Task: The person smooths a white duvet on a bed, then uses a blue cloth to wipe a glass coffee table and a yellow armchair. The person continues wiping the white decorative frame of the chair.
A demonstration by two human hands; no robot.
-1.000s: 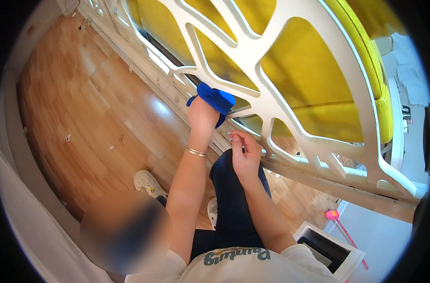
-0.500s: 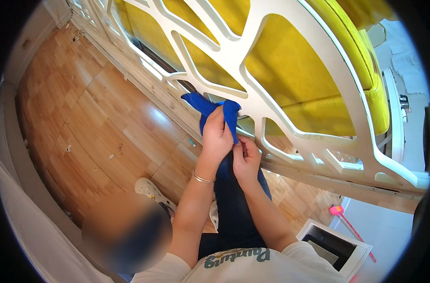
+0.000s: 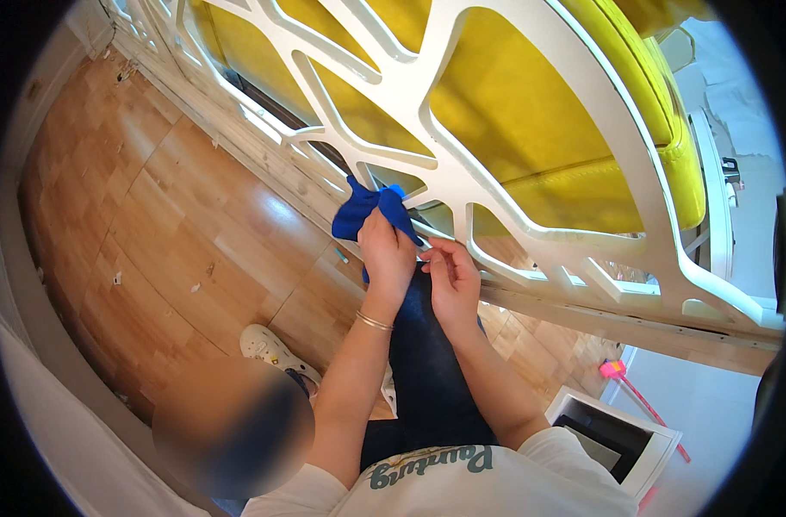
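A dark blue cloth (image 3: pixel 356 213) is bunched in my left hand (image 3: pixel 386 254), against the lower bars of a white openwork panel (image 3: pixel 462 155). My left fingers are closed on it, partly under its folds. Close by on the right is my right hand (image 3: pixel 455 280), its fingers loosely curled with a gap between thumb and forefinger. The cloth's tip hangs just beside those fingertips, seemingly apart from them. A small brighter blue patch (image 3: pixel 394 190) shows behind the cloth; what it is I cannot make out.
Yellow upholstery (image 3: pixel 531 121) lies behind the panel. Small scraps dot the wooden floor (image 3: pixel 186 233). At lower right are a white box-like frame (image 3: pixel 668 439) and a pink-headed stick (image 3: pixel 615 370). Another person's light clog (image 3: pixel 268 345) stands at my left.
The cloth and my left hand have shifted slightly left. My right fingers have loosened and come away from the cloth's hanging corner. The view has shifted a little.
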